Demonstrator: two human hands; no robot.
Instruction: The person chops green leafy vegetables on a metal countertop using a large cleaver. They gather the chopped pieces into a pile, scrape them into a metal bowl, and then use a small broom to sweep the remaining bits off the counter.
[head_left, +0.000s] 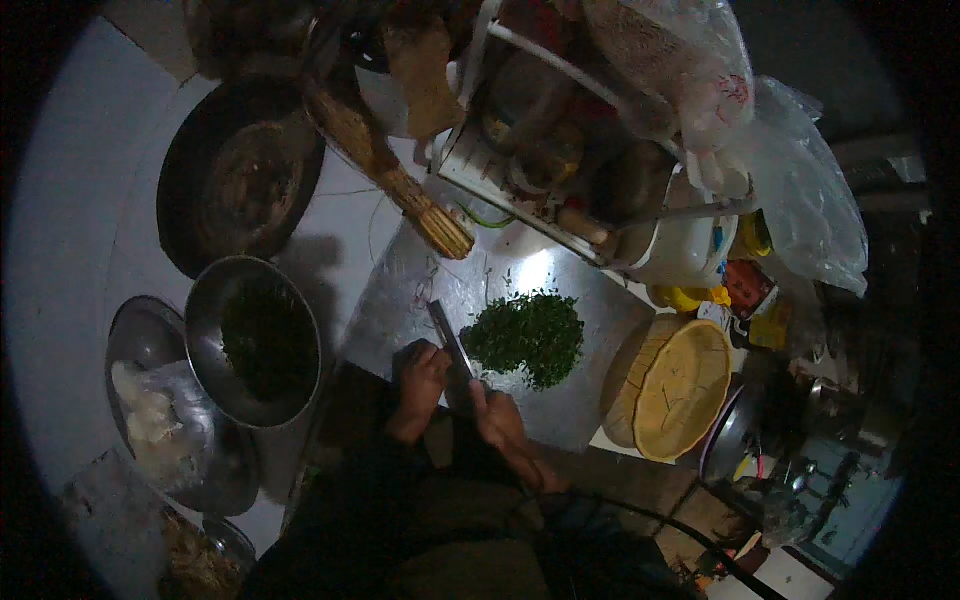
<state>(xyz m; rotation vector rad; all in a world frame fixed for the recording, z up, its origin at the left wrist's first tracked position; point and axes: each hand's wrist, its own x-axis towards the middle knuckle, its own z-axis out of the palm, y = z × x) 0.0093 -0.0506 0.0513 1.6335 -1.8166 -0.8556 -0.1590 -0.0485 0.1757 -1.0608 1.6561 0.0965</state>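
My right hand (496, 420) is closed around the handle of a knife (451, 339), whose blade points away from me over a metal board (555, 420). Just left of the blade, at the near edge of the board, is my left hand (422, 379) with its fingers bent; whether it holds anything is too dark to tell. Chopped green herbs (529, 337) lie in a pile on the board, to the right of the knife. On the left, a metal bowl (196, 337) has more dark green herbs inside it.
A large dark pan (240, 180) stands at the upper left, and a straw brush (442, 229) reaches over the board's far edge. Behind the board is a white rack (517, 214) with jars. A yellow basket (682, 390) stands at right. Another metal bowl with a plastic bag (161, 427) is at left.
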